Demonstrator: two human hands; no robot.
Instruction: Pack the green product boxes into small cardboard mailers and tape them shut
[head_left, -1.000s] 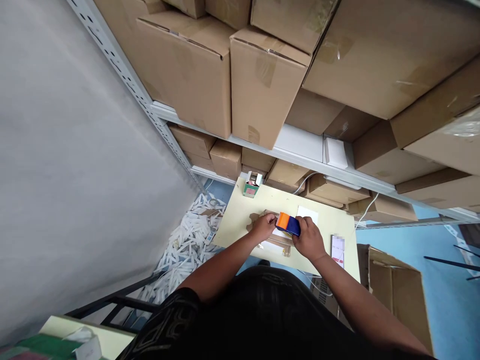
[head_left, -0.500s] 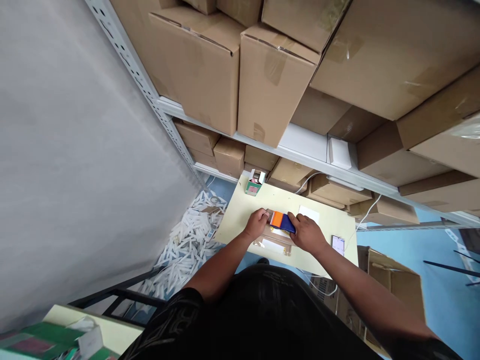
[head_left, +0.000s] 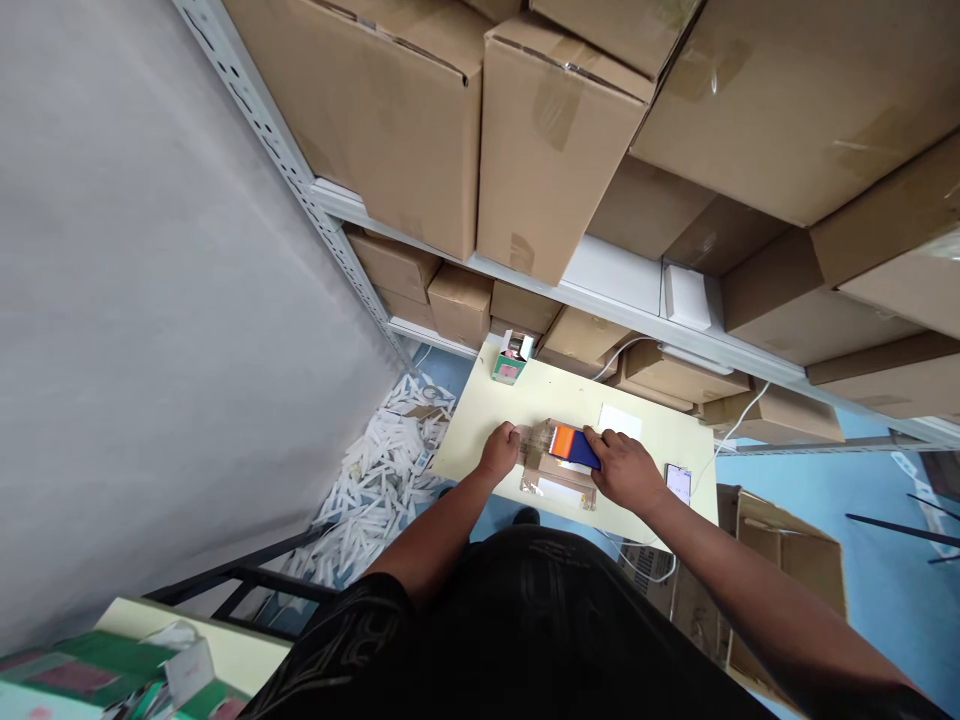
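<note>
My right hand point(head_left: 626, 470) is closed round an orange and blue tape dispenser point(head_left: 574, 445), which rests on a small flat cardboard parcel point(head_left: 559, 475) on the pale yellow table point(head_left: 487, 420). My left hand point(head_left: 501, 450) is closed on the clear tape end point(head_left: 534, 438) at the parcel's left edge. A stretch of tape runs between my left hand and the dispenser.
A white card point(head_left: 620, 421) lies behind the parcel, a phone point(head_left: 677, 484) to its right, and a small green box point(head_left: 510, 360) at the table's far corner. Shelves of brown cartons point(head_left: 547, 140) stand behind. White strips point(head_left: 375, 480) litter the floor on the left; an open carton point(head_left: 780, 560) stands on the right.
My left hand has moved left off the parcel, drawing the tape out from the dispenser. The right hand with the dispenser has stayed on the parcel.
</note>
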